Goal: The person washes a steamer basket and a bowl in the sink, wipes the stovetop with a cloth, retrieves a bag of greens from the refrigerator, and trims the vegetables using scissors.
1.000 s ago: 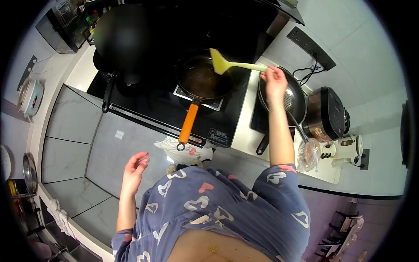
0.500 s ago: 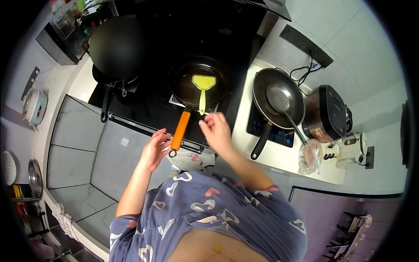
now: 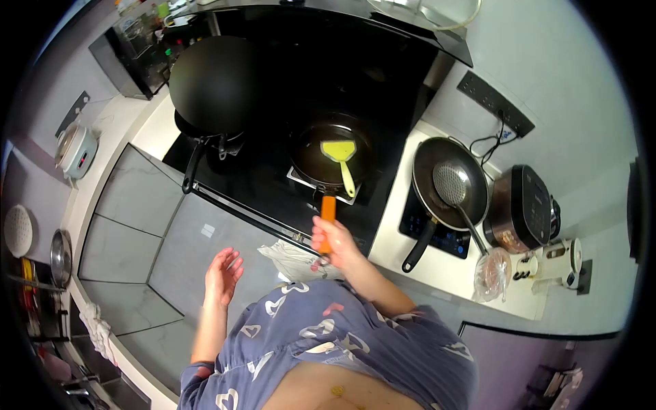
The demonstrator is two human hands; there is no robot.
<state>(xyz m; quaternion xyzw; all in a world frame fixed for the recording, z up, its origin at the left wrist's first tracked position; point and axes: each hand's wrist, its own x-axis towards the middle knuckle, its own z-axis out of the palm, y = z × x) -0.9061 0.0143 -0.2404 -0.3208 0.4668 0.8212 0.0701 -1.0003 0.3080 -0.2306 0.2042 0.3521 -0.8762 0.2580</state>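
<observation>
Fingers (image 3: 319,237) of the right hand (image 3: 342,247) are grasping the smooth orange handle (image 3: 329,208) of a round black frying pan (image 3: 311,167), wrapping around its lower part. Just ahead of that hand, the pan is lying over a glossy black stovetop (image 3: 270,183), a pale-edged square plate (image 3: 298,179) showing from beneath it. Inside the pan, a yellow-green spatula (image 3: 339,150) is resting with its wide head away from the hand and its slim handle slanting back over the near rim.

The left hand (image 3: 223,277) is hanging released, its fingers spreading slightly, well apart from the pan and to the left of the right hand. Farther ahead of the left hand, a large round black cooking vessel (image 3: 215,85) is sitting on the stovetop.

To the right of the right hand, a deep dark wok (image 3: 427,171) with a black handle is standing on a flat black electric cooker (image 3: 451,240), which is resting on a white desk (image 3: 389,247). A perforated metal skimmer (image 3: 451,184) is lying in the wok, and beyond it a brown-and-black rice cooker (image 3: 517,208) is standing.
</observation>
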